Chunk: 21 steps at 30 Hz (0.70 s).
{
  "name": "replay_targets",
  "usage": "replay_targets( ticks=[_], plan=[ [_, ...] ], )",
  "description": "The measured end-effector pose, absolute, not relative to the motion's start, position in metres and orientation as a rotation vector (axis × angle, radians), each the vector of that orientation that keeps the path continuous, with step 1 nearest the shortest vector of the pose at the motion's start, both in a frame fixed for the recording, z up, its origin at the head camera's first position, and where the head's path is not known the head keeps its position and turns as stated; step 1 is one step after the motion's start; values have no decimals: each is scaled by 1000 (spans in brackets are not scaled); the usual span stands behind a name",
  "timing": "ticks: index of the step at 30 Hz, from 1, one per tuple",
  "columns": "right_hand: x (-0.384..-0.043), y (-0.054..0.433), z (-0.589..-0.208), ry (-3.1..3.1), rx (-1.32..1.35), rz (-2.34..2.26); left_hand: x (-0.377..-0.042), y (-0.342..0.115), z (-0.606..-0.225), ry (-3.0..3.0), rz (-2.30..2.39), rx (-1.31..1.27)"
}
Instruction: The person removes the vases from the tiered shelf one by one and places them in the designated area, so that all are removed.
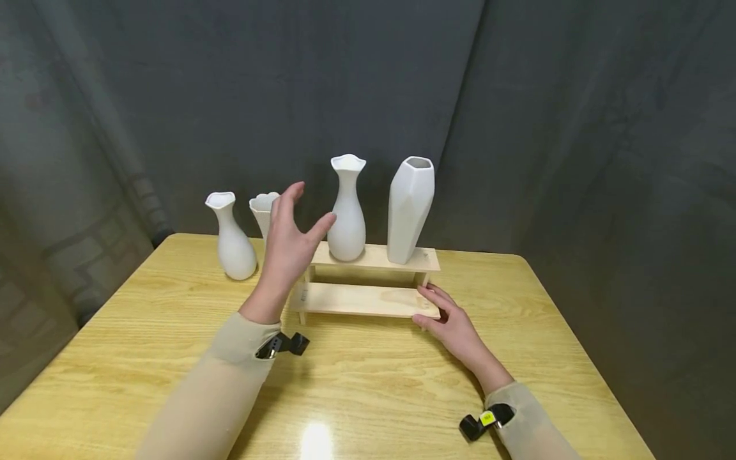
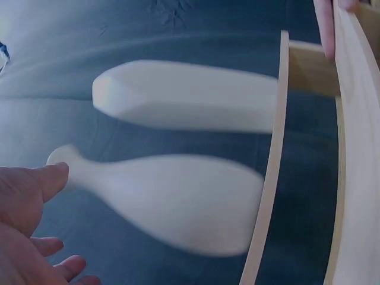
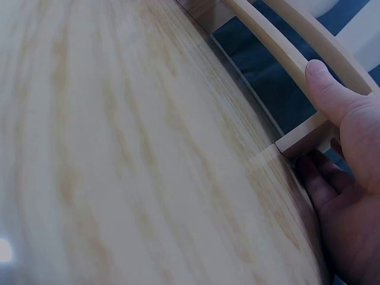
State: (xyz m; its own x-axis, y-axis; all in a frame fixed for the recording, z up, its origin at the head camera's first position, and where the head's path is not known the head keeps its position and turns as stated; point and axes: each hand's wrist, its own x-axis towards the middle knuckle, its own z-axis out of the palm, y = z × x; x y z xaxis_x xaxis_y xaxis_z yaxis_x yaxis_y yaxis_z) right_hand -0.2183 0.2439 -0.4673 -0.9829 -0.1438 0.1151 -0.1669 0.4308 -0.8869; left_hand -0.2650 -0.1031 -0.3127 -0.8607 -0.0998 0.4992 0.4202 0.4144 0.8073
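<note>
A two-tier wooden shelf [image 1: 368, 299] stands on the table. On its top tier are a white wavy-rimmed vase [image 1: 347, 223] at left and a white faceted vase [image 1: 411, 204] at right, both upright. My left hand [image 1: 286, 249] is raised just left of the wavy-rimmed vase, thumb and fingers spread, holding nothing. In the left wrist view, its thumb [image 2: 54, 178] overlaps that vase's neck; contact cannot be told. My right hand [image 1: 457, 329] grips the shelf's lower right end. The right wrist view has its thumb [image 3: 323, 83] on the front edge and other fingers round the leg.
Left of the shelf, another white wavy-rimmed vase [image 1: 234, 249] stands on the wooden table [image 1: 368, 377]. Beside it is a white scallop-rimmed vase [image 1: 262, 206], partly hidden behind my left hand. A dark grey curtain [image 1: 230, 96] hangs behind the table.
</note>
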Motion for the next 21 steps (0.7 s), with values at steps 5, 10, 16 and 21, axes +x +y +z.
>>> replay_targets(
  ticks=[5, 10, 16, 21],
  plan=[
    [-217, 244, -467, -2647, 282, 1642, -273, -84, -316, -2230, -1575, -259],
    [-218, 245, -468, -2658, 285, 1625, -281, -76, -324, -2260, -1560, -268],
    [-219, 245, -466, -2645, 297, 1631, -288, -72, -334, -2311, -1533, -261],
    [-219, 243, -465, -2631, 304, 1653, -290, -70, -337, -2337, -1526, -262]
  ],
)
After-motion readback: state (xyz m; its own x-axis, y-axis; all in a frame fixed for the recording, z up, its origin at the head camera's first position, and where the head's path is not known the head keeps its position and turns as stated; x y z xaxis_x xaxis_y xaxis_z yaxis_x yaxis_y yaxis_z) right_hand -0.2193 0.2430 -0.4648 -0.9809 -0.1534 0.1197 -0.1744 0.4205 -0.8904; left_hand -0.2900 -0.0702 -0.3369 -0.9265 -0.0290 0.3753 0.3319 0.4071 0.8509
